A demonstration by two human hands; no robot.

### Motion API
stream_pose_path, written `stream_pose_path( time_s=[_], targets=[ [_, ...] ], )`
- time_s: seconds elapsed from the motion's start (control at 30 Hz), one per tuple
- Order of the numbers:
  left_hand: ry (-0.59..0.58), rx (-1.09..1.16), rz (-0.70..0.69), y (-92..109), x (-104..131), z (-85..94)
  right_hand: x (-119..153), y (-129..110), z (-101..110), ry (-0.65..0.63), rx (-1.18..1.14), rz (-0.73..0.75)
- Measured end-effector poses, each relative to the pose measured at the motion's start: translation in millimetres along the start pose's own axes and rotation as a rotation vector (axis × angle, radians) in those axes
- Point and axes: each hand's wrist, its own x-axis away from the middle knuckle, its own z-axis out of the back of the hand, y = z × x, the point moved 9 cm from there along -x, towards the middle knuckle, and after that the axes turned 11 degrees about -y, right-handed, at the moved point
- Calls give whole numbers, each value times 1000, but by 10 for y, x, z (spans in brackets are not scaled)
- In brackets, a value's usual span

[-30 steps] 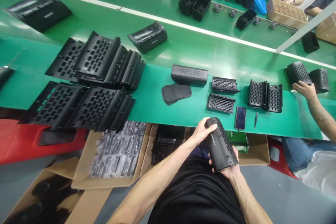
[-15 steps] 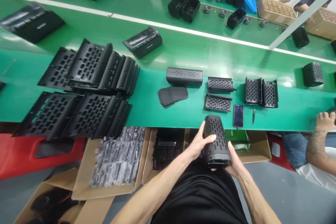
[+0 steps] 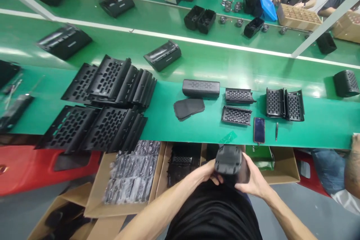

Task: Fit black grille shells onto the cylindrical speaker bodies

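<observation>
A black speaker-like housing (image 3: 229, 162) is held over my lap at the green table's front edge, its end face turned up. My left hand (image 3: 212, 172) grips its left side, fingers curled beneath. On its right side my right hand (image 3: 253, 178) is wrapped round it, thumb in front. Just beyond it lies a bit of green film (image 3: 228, 137). Farther back are two perforated black panels (image 3: 236, 115), a closed black housing (image 3: 201, 88) and thin dark sheets (image 3: 189, 108). A phone (image 3: 259, 130) and a small pen-like tool (image 3: 276, 131) rest to the right.
Stacked perforated panels (image 3: 108, 78) cover the left of the table. Below its edge stand cartons, one with wrapped parts (image 3: 135, 176), and a red stool (image 3: 50, 168). Housings sit on the green belt; people work across it and at the right.
The housing has been turned in my hands, from its perforated side showing to its end face showing. The green film has come into sight behind it. The view has shifted a little.
</observation>
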Motion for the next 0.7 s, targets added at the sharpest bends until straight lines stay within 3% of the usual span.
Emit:
stream_pose_path(
  time_s=[0.07, 0.13, 0.23, 0.43, 0.6, 0.7],
  targets=[
    [16, 11, -8, -152, -103, 0, 29, 389, -12, 107, -291, -145],
    [13, 11, -145, -145, -221, -55, 63, 771, -56, 232, -520, -262],
    [7, -73, -271, -76, -344, -135, 71, 1099, -140, 314, -612, -358],
    [-32, -218, -381, 101, -298, -185, 102, 972, -75, 382, -473, -216],
    [52, -270, -300, 55, -245, -225, 218, 1069, -89, 402, -655, -389],
    [1, -325, -342, 195, -155, -308, 284, 1004, -52, 366, -893, -413]
  ],
)
